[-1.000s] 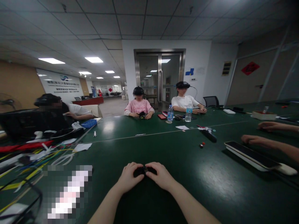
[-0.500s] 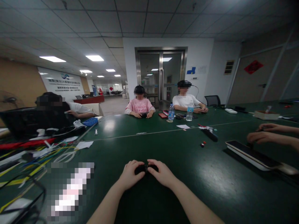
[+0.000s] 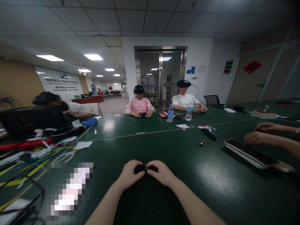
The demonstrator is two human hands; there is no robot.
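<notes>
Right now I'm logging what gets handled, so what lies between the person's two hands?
In the head view, a small dark object lies between the left hand and right hand, gripped by both; its kind is unclear.

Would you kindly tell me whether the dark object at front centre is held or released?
Held: the left hand and right hand each grip one end of the dark object.

Two bare forearms rise from the bottom edge of the frame, the left forearm (image 3: 106,200) slanting rightward, the right forearm (image 3: 191,200) leftward. At lower centre, the left hand (image 3: 128,174) and right hand (image 3: 161,174) face each other, backs outward, fingers curled over, thumbs angled inward below, each grip drawn in, fingertips close together.
</notes>
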